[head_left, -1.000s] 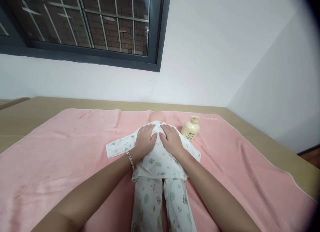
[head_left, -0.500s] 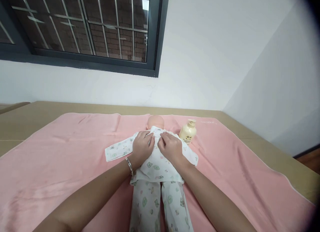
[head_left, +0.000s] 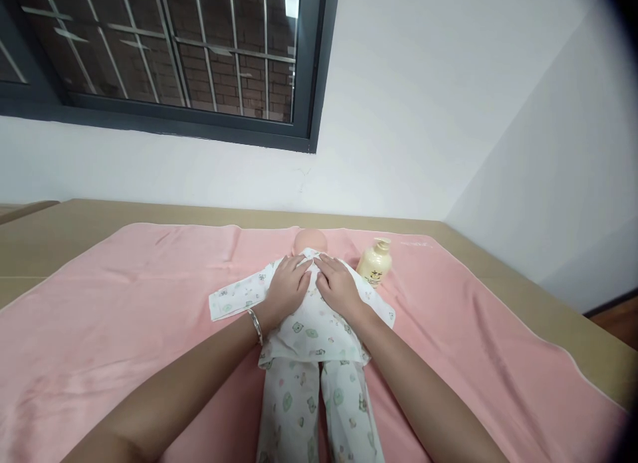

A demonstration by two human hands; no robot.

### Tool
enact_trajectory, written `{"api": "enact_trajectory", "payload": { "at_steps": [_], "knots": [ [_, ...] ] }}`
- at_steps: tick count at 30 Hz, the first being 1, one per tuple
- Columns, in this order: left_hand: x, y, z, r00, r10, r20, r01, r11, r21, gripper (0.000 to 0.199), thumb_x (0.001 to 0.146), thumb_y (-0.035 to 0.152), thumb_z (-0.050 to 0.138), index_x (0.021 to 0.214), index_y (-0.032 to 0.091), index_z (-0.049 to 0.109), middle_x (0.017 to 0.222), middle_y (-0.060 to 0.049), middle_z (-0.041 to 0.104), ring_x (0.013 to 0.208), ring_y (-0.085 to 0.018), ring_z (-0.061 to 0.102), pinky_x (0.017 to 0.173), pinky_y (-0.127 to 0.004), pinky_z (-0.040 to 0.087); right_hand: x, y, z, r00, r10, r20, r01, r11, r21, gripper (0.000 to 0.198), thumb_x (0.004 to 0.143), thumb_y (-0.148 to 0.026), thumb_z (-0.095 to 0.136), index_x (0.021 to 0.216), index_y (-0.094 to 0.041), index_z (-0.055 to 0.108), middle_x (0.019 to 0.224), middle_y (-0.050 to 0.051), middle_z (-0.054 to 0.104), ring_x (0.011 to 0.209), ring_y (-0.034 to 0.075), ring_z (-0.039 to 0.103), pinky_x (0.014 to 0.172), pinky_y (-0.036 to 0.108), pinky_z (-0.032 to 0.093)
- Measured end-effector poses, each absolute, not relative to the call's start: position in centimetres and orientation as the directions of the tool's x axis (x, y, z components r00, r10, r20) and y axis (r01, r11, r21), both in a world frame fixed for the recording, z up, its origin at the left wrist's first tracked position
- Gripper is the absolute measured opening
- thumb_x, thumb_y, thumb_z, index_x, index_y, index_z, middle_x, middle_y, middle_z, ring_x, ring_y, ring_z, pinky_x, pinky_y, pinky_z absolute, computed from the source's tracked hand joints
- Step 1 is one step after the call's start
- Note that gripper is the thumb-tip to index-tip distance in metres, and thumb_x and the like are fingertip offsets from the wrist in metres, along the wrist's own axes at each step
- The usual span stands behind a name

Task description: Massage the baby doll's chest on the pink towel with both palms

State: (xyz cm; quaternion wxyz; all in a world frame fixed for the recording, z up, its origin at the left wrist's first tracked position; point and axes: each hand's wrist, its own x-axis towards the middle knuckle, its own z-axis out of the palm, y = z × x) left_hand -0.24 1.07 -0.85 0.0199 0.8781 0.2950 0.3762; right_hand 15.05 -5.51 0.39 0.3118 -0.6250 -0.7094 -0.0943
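Note:
A baby doll [head_left: 310, 240] lies on a pink blanket, its bald head away from me. It wears a white printed shirt [head_left: 312, 333] and matching trousers [head_left: 292, 410]. Flat on the left side of the shirt's upper chest rests my left hand [head_left: 289, 285], fingers stretched out toward the collar, a silver bangle on the wrist. My right hand [head_left: 339, 287] lies on the right side of the chest, its fingers also extended near the neckline. The fingertips of both hands almost meet below the collar. One sleeve [head_left: 239, 297] spreads out to the left; the other is partly behind my right hand and forearm.
A cream pump bottle [head_left: 375, 262] stands on the blanket right of the doll's shoulder. The pink blanket [head_left: 149, 303] covers most of a tan surface [head_left: 503, 280]. Behind rise a white wall [head_left: 389, 117] and a barred, dark-framed window [head_left: 199, 51].
My fingers have straightened and moved slightly up toward the collar; before, they were bent at the shirt's upper chest. The doll and bottle stay in place.

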Motion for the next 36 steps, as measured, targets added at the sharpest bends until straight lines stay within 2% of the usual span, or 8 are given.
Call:
{"api": "enact_trajectory", "payload": {
  "at_steps": [3, 5, 8, 12, 17, 25, 36],
  "knots": [
    [-0.4, 0.4, -0.8, 0.475, 0.506, 0.720, 0.500, -0.829, 0.252, 0.031, 0.097, 0.028, 0.039, 0.112, 0.021, 0.065, 0.118, -0.009, 0.064, 0.115, -0.022, 0.055, 0.103, -0.043, 0.045, 14.6, -6.1, 0.0, 0.038, 0.754, 0.656, 0.952, 0.173, -0.253, 0.035, 0.091, -0.024, 0.041, 0.113, -0.020, 0.068, 0.121, 0.007, 0.066, 0.117, 0.018, 0.059, 0.104, 0.032, 0.040],
    [-0.4, 0.0, -0.9, 0.415, 0.511, 0.753, 0.532, -0.808, 0.254, 0.028, 0.095, 0.032, 0.044, 0.106, 0.021, 0.068, 0.112, -0.010, 0.065, 0.109, -0.023, 0.058, 0.097, -0.041, 0.049, 14.3, -6.5, -0.1, 0.094, 0.741, 0.665, 0.956, 0.119, -0.267, 0.032, 0.091, -0.029, 0.043, 0.107, -0.023, 0.070, 0.118, 0.006, 0.068, 0.113, 0.018, 0.061, 0.098, 0.030, 0.044],
    [-0.4, -0.4, -0.8, 0.353, 0.548, 0.759, 0.598, -0.756, 0.267, 0.028, 0.092, 0.036, 0.049, 0.104, 0.022, 0.069, 0.107, -0.010, 0.066, 0.104, -0.024, 0.059, 0.092, -0.041, 0.050, 14.0, -6.8, 0.1, 0.171, 0.759, 0.628, 0.956, 0.026, -0.293, 0.032, 0.090, -0.034, 0.046, 0.109, -0.023, 0.069, 0.119, 0.006, 0.067, 0.115, 0.021, 0.060, 0.095, 0.032, 0.046],
    [-0.2, -0.5, -0.6, 0.351, 0.619, 0.703, 0.647, -0.703, 0.296, 0.032, 0.091, 0.037, 0.049, 0.109, 0.021, 0.069, 0.113, -0.011, 0.065, 0.109, -0.026, 0.058, 0.095, -0.042, 0.049, 13.7, -6.9, 0.6, 0.223, 0.796, 0.563, 0.954, -0.058, -0.296, 0.040, 0.090, -0.043, 0.047, 0.120, -0.023, 0.063, 0.126, 0.008, 0.064, 0.120, 0.025, 0.056, 0.094, 0.037, 0.046],
    [-0.1, -0.5, -0.2, 0.384, 0.674, 0.631, 0.689, -0.664, 0.291, 0.037, 0.091, 0.039, 0.049, 0.118, 0.019, 0.065, 0.122, -0.012, 0.063, 0.115, -0.029, 0.056, 0.098, -0.044, 0.047, 13.7, -6.7, 1.0, 0.226, 0.823, 0.522, 0.955, -0.082, -0.284, 0.045, 0.091, -0.046, 0.045, 0.126, -0.022, 0.059, 0.131, 0.009, 0.060, 0.124, 0.027, 0.052, 0.098, 0.041, 0.044],
    [0.0, -0.3, 0.4, 0.412, 0.710, 0.571, 0.704, -0.646, 0.295, 0.041, 0.089, 0.040, 0.051, 0.123, 0.019, 0.059, 0.121, -0.013, 0.063, 0.115, -0.031, 0.056, 0.100, -0.048, 0.043, 14.0, -6.3, 1.0, 0.235, 0.847, 0.477, 0.942, -0.079, -0.325, 0.046, 0.091, -0.042, 0.046, 0.131, -0.021, 0.056, 0.136, 0.009, 0.056, 0.129, 0.029, 0.046, 0.106, 0.045, 0.036],
    [0.1, 0.6, 0.0, 0.454, 0.735, 0.503, 0.687, -0.649, 0.328, 0.042, 0.089, 0.040, 0.049, 0.127, 0.023, 0.054, 0.125, -0.012, 0.059, 0.116, -0.031, 0.053, 0.101, -0.051, 0.037, 14.6, -5.8, 1.0, 0.162, 0.901, 0.402, 0.929, -0.003, -0.369, 0.048, 0.092, -0.036, 0.043, 0.136, -0.017, 0.048, 0.144, 0.013, 0.047, 0.136, 0.029, 0.037, 0.112, 0.050, 0.024]
  ]
}}
